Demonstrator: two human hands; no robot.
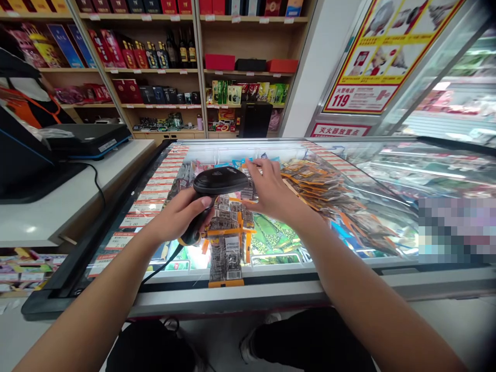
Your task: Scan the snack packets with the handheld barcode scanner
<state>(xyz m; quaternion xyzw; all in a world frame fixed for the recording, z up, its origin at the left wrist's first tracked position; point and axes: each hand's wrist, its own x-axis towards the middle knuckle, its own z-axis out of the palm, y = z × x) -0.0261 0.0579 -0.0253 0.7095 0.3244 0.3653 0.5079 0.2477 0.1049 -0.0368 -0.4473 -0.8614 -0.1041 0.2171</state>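
Note:
My left hand [180,212] is wrapped round the handle of a black barcode scanner [220,181], whose head points right over the freezer glass. A cable runs from its handle down to the left. Just right of the scanner head, my right hand [271,188] has its thumb apart from its curved fingers, over small snack packets [227,214] with orange edges. Whether its fingertips touch a packet is not clear. Below, one packet [227,258] lies near the front edge with its barcode label facing up. A large heap of similar packets [318,181] spreads to the right.
The packets lie on a chest freezer [271,297] with price labels [134,222] along its left side. At left, a counter [34,219] carries a black scale [89,137] and a screen stand. Shelves [155,72] with bottles and boxes stand behind. A person's sleeve [23,67] shows far left.

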